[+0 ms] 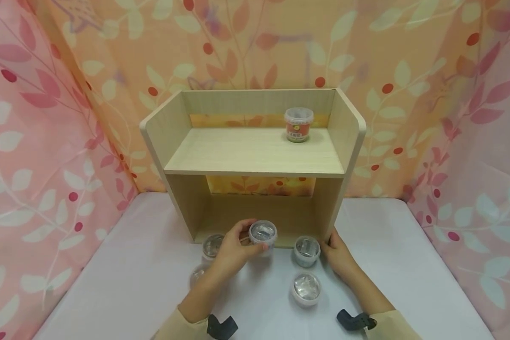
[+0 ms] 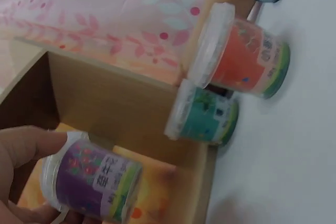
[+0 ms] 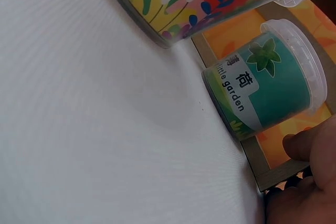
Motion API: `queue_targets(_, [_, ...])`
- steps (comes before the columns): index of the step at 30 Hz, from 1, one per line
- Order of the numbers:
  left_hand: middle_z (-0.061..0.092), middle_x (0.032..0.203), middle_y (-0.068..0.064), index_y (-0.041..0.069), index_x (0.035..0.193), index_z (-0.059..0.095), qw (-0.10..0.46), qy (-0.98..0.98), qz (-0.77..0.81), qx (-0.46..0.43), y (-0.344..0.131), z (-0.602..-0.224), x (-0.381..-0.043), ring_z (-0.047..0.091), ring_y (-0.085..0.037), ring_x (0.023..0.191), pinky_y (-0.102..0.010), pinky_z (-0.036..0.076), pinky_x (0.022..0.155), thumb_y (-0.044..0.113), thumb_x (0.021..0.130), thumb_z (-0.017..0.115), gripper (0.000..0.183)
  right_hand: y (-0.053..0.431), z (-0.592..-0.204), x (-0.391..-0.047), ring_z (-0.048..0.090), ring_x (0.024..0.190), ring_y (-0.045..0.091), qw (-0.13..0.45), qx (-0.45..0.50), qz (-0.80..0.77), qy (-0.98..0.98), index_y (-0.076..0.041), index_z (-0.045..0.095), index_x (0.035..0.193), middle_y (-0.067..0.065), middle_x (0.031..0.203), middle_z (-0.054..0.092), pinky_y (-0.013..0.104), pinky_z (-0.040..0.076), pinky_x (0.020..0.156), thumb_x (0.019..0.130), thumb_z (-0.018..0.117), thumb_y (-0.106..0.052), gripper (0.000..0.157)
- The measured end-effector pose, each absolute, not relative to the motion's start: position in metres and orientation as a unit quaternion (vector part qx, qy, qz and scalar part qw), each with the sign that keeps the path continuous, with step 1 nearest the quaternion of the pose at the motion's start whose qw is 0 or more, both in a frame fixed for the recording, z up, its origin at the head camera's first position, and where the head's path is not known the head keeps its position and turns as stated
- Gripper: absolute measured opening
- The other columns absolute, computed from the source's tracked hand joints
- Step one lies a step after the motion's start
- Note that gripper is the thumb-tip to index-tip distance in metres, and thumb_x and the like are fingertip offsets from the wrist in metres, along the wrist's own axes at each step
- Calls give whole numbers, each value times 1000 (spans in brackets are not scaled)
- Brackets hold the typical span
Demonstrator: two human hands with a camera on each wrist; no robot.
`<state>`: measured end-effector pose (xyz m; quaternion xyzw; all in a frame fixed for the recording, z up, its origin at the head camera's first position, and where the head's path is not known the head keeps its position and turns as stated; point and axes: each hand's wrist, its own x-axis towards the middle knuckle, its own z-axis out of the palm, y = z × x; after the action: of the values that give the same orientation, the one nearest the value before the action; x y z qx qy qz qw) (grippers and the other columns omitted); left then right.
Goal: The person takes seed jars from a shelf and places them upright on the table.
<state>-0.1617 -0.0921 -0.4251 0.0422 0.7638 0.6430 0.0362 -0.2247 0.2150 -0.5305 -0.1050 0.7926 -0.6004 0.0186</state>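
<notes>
My left hand (image 1: 234,250) holds a small lidded plastic cup (image 1: 263,232) in front of the lower compartment of a wooden shelf (image 1: 255,151). In the left wrist view this cup (image 2: 94,182) has a purple label with red flowers, and the fingers clasp its lid end. At the shelf's lower right front corner, my right hand (image 1: 338,254) grips the side panel, thumb on one side and fingers on the other (image 3: 302,198). Close to it stands a teal-labelled cup (image 3: 262,80). A red-labelled cup (image 1: 306,288) stands nearer the front.
Two more lidded cups, one behind (image 1: 213,246) and one nearer (image 1: 198,274), are partly hidden by the left arm. A red-labelled cup (image 1: 299,125) stands on the upper shelf at right. A white-covered table (image 1: 123,283) lies beneath, with patterned cloth (image 1: 246,42) around it.
</notes>
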Motion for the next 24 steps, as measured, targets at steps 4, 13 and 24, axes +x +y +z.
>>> queue_targets(4, [58, 135, -20, -1, 141, 51, 29, 763, 645, 30, -88, -435, -164, 59, -35, 126, -40, 54, 103, 3, 78, 86, 72, 216, -529, -225, 20, 154, 43, 23, -101, -593, 798, -13, 22, 162, 24, 164, 30, 60, 13, 125, 104, 51, -3, 65])
queue_targets(13, [63, 125, -21, -8, 135, 54, 38, 800, 599, 30, -85, -452, -169, 64, -32, 117, -42, 55, 100, -7, 72, 86, 70, 215, -528, -222, 22, 153, 44, 19, -104, -602, 792, -10, 25, 160, 26, 161, 33, 60, 15, 125, 103, 52, -2, 63])
queue_targets(24, [61, 130, -23, -8, 139, 51, 61, 794, 604, 36, -85, -463, -172, 62, -37, 122, -46, 53, 104, -9, 73, 84, 73, 216, -531, -224, 21, 153, 44, 23, -101, -593, 798, -10, 22, 161, 25, 163, 31, 60, 14, 125, 104, 51, -3, 65])
